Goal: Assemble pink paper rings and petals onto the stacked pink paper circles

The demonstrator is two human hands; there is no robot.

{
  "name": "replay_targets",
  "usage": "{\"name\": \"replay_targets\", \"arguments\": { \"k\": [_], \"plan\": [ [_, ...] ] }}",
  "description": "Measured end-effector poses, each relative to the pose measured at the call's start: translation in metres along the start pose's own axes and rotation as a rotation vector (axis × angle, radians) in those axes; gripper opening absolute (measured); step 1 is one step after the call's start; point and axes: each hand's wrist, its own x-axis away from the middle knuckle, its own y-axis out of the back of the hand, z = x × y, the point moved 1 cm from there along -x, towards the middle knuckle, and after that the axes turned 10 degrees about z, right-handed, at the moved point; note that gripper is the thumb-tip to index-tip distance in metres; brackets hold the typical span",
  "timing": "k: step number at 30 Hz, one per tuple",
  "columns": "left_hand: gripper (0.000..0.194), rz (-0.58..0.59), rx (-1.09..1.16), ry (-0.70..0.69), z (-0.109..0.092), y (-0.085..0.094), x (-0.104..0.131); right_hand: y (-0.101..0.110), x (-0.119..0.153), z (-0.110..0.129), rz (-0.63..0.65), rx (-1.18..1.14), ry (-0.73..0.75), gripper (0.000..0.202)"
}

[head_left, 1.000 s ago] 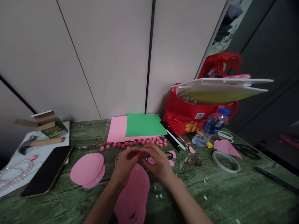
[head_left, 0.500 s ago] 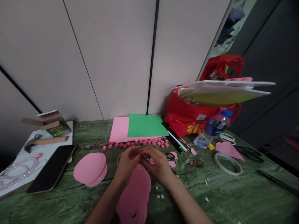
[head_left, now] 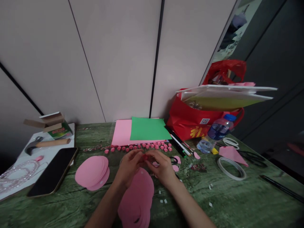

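My left hand [head_left: 130,166] and my right hand [head_left: 161,166] meet at the fingertips, both closed on a small pink paper roll [head_left: 145,156]. Under my wrists lies a long stack of pink paper circles [head_left: 139,199]. Another stack of pink circles [head_left: 91,172] is to the left. Just beyond my fingers runs a row of small pink rolls [head_left: 135,147], in front of a green sheet [head_left: 150,129] and a pink sheet [head_left: 121,132]. Black-handled scissors [head_left: 174,160] and cut pink pieces [head_left: 175,168] are partly visible beside my right hand.
On the left are a phone [head_left: 54,171], a hammer [head_left: 51,143] and an opened box [head_left: 57,129]. To the right stand a red bag [head_left: 185,122] and a bottle [head_left: 217,131], with a tape roll [head_left: 231,168] and pens [head_left: 180,144] nearby.
The small pink roll now shows more clearly between my fingertips, and my fingers have shifted slightly around it. The view has moved a little.
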Motion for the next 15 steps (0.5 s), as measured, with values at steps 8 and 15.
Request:
{"name": "replay_targets", "arguments": {
  "k": [8, 15],
  "plan": [
    [0.036, -0.059, -0.24, -0.103, -0.004, 0.01, -0.004, -0.002, 0.002, -0.004, -0.007, 0.005, -0.08, 0.01],
    [0.036, -0.571, -1.12, -0.465, -0.077, 0.08, 0.01, -0.021, -0.002, -0.014, 0.041, 0.066, -0.166, 0.008]
  ]
}}
